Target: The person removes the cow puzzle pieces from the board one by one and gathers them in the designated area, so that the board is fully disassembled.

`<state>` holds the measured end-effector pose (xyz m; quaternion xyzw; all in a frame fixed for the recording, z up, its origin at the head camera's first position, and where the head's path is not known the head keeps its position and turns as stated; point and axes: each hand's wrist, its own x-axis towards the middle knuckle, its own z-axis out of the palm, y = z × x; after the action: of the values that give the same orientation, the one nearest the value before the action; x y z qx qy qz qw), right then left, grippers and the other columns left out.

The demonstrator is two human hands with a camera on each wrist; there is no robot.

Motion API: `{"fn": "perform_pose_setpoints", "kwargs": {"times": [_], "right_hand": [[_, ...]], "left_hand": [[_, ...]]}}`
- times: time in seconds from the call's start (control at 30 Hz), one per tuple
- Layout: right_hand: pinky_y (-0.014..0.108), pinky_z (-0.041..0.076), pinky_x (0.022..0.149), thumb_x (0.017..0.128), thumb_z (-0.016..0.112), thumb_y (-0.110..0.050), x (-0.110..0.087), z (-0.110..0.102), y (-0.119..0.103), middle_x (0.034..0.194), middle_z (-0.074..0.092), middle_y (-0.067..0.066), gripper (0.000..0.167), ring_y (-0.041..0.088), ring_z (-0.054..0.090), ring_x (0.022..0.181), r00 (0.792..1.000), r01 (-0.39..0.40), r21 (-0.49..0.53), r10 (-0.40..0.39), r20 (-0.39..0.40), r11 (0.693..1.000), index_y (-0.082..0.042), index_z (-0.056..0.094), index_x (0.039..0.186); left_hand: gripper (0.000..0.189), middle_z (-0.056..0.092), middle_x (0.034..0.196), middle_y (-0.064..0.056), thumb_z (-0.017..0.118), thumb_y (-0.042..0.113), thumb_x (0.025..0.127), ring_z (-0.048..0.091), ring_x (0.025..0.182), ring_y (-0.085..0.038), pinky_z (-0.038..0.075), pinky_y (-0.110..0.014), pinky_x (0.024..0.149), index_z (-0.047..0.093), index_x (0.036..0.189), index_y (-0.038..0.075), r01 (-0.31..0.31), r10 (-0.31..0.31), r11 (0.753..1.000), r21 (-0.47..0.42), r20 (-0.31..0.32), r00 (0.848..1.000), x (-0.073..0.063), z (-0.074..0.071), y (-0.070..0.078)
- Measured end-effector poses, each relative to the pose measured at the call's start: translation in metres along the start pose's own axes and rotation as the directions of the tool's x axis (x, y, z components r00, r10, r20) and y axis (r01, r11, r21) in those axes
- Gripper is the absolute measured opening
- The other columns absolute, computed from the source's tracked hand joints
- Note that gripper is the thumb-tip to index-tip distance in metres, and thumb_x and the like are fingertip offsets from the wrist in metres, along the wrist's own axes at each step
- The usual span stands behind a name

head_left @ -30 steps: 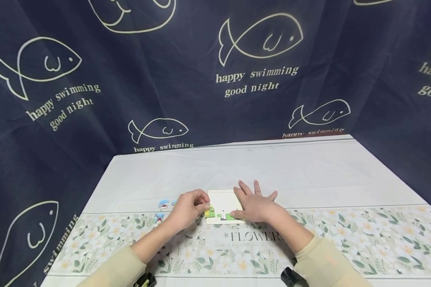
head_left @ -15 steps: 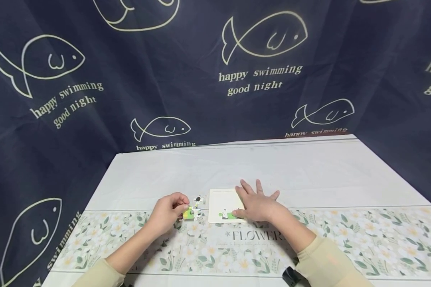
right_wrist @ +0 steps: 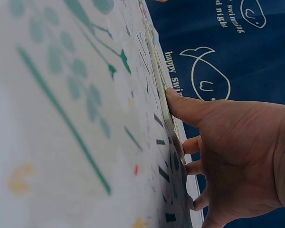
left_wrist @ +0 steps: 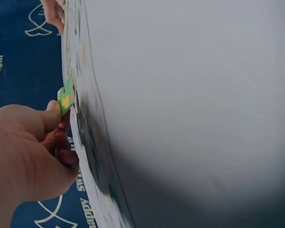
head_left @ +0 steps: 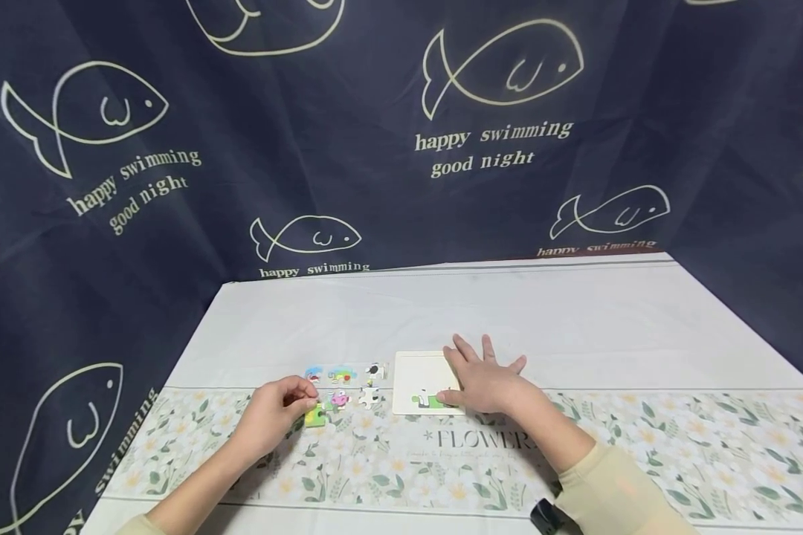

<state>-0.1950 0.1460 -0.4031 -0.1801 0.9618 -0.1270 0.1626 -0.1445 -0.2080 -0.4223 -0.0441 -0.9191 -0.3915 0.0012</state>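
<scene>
My left hand (head_left: 271,416) pinches a green and yellow jigsaw piece (head_left: 315,417) between thumb and forefinger, left of the puzzle tray. In the left wrist view, this piece (left_wrist: 66,97) is tilted, near or on the tabletop. The cream puzzle tray (head_left: 416,368) lies flat, with green pieces (head_left: 428,401) along its front side. Spread fingers of my right hand (head_left: 488,383) rest over the tray's right side and cover part of it. The right wrist view shows the thumb (right_wrist: 180,102) on the tray's edge (right_wrist: 167,114).
Several loose jigsaw pieces lie between hand and tray, among them a pink-faced one (head_left: 339,400), a black-and-white one (head_left: 369,399) and another behind it (head_left: 375,371). A floral cloth (head_left: 442,483) covers the table's front. Dark blue fish-print curtains (head_left: 348,148) surround the back and sides.
My left hand has moved left, away from the tray's left edge, carrying the green and yellow jigsaw piece. More loose pieces are now uncovered. The right hand stays on the tray.
</scene>
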Motion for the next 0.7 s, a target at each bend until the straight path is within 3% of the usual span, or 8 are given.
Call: {"fn": "perform_pose_setpoints", "kwargs": {"times": [0.3, 0.7], "right_hand": [[0.092, 0.004, 0.088, 0.094, 0.062, -0.057, 0.0, 0.0, 0.001, 0.168, 0.012, 0.013, 0.087, 0.055, 0.002, 0.147, 1.0, 0.008, 0.004, -0.008, -0.013, 1.0, -0.009, 0.03, 0.159], [0.091, 0.003, 0.089, 0.094, 0.062, -0.058, 0.002, 0.002, 0.0, 0.168, 0.011, 0.012, 0.087, 0.054, 0.002, 0.148, 1.0, -0.013, -0.006, 0.013, -0.007, 1.0, -0.011, 0.029, 0.159]], "left_hand": [[0.005, 0.066, 0.08, 0.007, 0.075, 0.011, 0.09, 0.058, 0.07, -0.013, 0.047, -0.027, 0.064, 0.071, 0.093, 0.012, 0.034, -0.035, 0.999, 0.031, 0.022, 0.999, -0.011, -0.011, -0.009], [0.004, 0.07, 0.089, 0.007, 0.074, 0.013, 0.092, 0.058, 0.071, -0.012, 0.047, -0.027, 0.064, 0.071, 0.094, 0.011, 0.044, -0.046, 0.998, 0.052, 0.046, 0.998, -0.014, -0.018, -0.008]]}}
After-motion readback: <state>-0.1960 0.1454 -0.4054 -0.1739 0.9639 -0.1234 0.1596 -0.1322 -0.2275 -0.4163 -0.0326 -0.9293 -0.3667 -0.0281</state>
